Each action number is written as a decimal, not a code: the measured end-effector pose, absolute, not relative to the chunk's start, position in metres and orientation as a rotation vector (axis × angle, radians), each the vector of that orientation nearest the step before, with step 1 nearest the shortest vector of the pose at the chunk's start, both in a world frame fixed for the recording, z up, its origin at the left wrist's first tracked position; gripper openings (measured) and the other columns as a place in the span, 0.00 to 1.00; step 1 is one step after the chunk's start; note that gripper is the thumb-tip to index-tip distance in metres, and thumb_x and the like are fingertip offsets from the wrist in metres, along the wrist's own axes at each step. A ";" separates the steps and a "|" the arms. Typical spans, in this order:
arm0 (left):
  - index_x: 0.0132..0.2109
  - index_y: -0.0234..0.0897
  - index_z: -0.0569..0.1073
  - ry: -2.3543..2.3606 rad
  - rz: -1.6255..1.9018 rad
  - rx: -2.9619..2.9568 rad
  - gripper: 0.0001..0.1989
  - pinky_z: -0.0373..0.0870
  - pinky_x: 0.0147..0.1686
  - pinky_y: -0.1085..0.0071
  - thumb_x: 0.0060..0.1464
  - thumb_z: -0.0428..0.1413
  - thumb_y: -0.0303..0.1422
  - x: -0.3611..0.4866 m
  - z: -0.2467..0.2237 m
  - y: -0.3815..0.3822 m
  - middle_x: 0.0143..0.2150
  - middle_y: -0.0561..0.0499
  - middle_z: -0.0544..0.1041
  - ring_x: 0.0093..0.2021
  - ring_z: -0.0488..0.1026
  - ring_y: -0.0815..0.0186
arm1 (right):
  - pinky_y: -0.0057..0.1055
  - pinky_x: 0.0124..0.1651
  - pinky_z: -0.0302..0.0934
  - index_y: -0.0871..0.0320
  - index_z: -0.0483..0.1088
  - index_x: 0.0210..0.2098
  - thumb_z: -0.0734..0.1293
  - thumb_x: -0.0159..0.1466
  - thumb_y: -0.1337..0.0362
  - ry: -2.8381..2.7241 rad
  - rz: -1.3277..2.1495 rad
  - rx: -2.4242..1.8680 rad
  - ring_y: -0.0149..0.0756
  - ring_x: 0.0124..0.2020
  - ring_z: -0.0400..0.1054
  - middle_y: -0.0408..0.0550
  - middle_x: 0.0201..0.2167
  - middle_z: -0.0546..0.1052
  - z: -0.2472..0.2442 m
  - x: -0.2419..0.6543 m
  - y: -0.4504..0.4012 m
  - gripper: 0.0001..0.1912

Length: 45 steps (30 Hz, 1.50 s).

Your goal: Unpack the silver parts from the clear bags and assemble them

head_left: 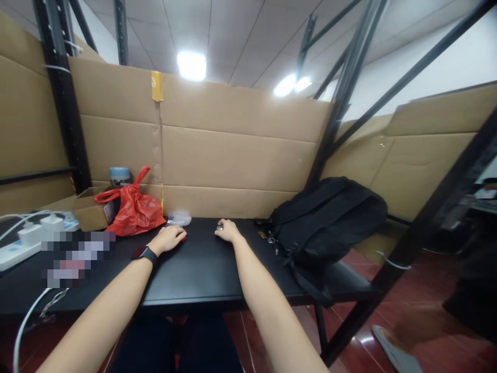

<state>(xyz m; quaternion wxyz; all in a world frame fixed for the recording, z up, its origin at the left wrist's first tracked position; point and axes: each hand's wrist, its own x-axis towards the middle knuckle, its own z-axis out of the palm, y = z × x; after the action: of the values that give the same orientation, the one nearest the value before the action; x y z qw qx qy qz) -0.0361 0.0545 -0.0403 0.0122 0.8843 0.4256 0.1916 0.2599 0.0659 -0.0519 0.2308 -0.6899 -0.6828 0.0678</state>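
Bench (194, 282) supports left hand (169, 239), curled at a red item (184, 238), grip unclear; right hand (229, 231) pinches a silvery object (220, 228).

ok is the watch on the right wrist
No, the watch is on the wrist of the left hand, while that of the right hand is bare.

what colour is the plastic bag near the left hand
The plastic bag is red; head view shows it.
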 end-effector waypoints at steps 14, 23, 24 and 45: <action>0.55 0.44 0.74 1.537 0.651 2.600 0.20 0.65 0.54 0.62 0.65 0.45 0.44 -0.042 -0.047 0.029 0.57 0.47 0.76 0.57 0.71 0.57 | 0.42 0.54 0.55 0.54 0.70 0.52 0.61 0.65 0.56 -1.887 -0.103 -1.975 0.50 0.56 0.63 0.57 0.53 0.70 -0.066 0.236 0.034 0.19; 0.62 0.39 0.67 1.862 0.702 2.384 0.29 0.62 0.58 0.54 0.65 0.38 0.49 -0.055 -0.052 0.006 0.64 0.40 0.69 0.63 0.66 0.53 | 0.43 0.53 0.56 0.54 0.70 0.51 0.59 0.67 0.54 -1.915 -0.167 -1.923 0.52 0.55 0.64 0.57 0.53 0.71 -0.072 0.228 0.009 0.18; 0.63 0.38 0.66 1.883 0.684 2.362 0.30 0.62 0.58 0.53 0.65 0.37 0.49 -0.057 -0.053 0.003 0.65 0.39 0.69 0.64 0.65 0.52 | 0.43 0.53 0.56 0.53 0.70 0.52 0.59 0.67 0.54 -1.916 -0.162 -1.928 0.52 0.56 0.64 0.57 0.53 0.71 -0.071 0.227 0.007 0.18; 0.73 0.36 0.54 2.038 0.253 2.256 0.51 0.43 0.69 0.44 0.54 0.36 0.67 -0.070 -0.053 -0.034 0.76 0.44 0.46 0.75 0.42 0.45 | 0.55 0.70 0.34 0.70 0.46 0.72 0.51 0.65 0.38 -1.705 0.167 -2.326 0.56 0.74 0.36 0.62 0.74 0.46 -0.067 0.223 -0.050 0.49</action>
<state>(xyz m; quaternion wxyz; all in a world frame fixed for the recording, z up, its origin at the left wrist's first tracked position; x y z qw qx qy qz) -0.0699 -0.0341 -0.0530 0.0457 0.7387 0.6673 0.0827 0.2226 -0.0498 -0.0674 0.1258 -0.7988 -0.5855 0.0575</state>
